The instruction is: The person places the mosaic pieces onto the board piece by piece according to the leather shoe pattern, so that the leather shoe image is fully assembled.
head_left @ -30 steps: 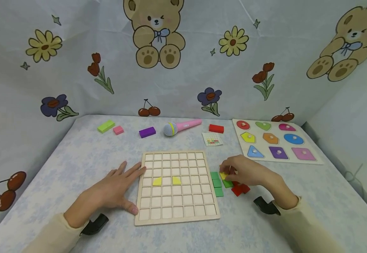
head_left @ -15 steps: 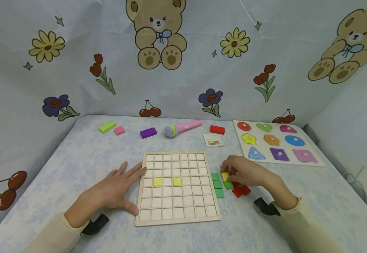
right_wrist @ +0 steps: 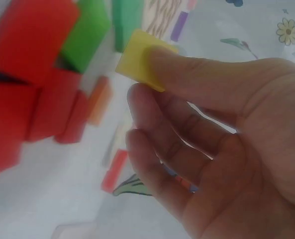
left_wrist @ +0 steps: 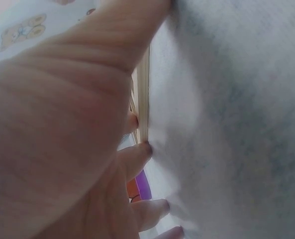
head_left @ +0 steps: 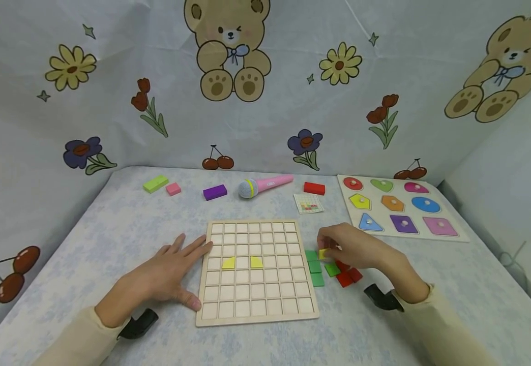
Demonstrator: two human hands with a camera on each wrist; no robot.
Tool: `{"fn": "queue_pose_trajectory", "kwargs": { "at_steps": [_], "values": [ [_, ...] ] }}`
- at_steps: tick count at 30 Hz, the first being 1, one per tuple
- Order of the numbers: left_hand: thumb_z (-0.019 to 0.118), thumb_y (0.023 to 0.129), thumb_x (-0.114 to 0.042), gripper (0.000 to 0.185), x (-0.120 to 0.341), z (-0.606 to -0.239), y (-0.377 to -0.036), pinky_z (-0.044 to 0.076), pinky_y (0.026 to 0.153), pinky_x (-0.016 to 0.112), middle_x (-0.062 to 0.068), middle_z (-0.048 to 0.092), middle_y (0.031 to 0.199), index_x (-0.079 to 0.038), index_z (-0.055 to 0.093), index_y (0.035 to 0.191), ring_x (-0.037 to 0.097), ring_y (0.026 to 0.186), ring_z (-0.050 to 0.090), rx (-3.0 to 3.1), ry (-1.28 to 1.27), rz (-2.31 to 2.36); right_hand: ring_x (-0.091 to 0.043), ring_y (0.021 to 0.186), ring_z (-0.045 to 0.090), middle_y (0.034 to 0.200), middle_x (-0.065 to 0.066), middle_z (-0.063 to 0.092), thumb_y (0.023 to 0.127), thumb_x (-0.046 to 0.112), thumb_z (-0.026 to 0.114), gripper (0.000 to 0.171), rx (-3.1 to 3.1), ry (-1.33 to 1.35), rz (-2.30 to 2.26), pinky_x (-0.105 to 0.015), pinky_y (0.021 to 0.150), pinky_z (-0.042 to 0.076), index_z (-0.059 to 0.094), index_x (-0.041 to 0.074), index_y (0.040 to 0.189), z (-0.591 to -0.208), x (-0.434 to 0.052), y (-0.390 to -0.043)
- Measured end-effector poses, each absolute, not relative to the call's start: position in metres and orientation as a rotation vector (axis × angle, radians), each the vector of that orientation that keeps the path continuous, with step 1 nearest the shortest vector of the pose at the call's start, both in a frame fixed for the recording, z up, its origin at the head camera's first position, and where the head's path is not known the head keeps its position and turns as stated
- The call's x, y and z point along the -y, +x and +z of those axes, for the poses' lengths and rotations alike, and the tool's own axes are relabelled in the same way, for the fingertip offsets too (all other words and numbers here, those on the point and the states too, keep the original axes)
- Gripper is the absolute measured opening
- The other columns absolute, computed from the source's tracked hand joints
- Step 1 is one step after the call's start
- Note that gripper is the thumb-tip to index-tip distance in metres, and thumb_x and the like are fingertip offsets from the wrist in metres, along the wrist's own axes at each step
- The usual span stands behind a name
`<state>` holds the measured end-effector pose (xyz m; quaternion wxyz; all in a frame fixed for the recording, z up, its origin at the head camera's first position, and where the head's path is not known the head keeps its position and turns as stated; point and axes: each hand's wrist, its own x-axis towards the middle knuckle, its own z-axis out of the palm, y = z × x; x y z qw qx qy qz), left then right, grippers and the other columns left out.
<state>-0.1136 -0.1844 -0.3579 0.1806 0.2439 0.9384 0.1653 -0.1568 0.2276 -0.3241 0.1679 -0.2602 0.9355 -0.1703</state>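
In the head view the left hand (head_left: 167,277) lies flat with straight fingers against the left edge of the grid board (head_left: 256,272), while the right hand (head_left: 354,251) pinches a small yellow tile (head_left: 323,253) just right of the board, above the green tiles (head_left: 315,268) and red tiles (head_left: 349,276). The left wrist view shows only blurred palm, straight fingers and the board's edge (left_wrist: 143,94), the rest being hidden. In the right wrist view, thumb and forefinger grip the yellow tile (right_wrist: 140,67) by its edge; it looks light, stiff and smooth, best held by opposite edges, though its far side is covered.
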Motion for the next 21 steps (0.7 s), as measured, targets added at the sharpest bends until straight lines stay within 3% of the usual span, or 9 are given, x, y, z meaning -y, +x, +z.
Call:
{"fn": "queue_pose_trajectory", "kwargs": {
  "at_steps": [21],
  "values": [
    [0.08,0.059,-0.069,0.128,0.183,-0.36,-0.114,0.016,0.11,0.076,0.013,0.015,0.168,-0.015,0.023,0.16,0.058,0.148,0.006,-2.645,0.682,0.461,-0.006,0.079,0.057,0.083,0.01,0.062,0.095,0.009,0.067,0.004,-2.54,-1.138,-0.52,-0.026,0.076,0.053,0.065,0.012,0.094,-0.32,-0.144,-0.158]
  ]
}}
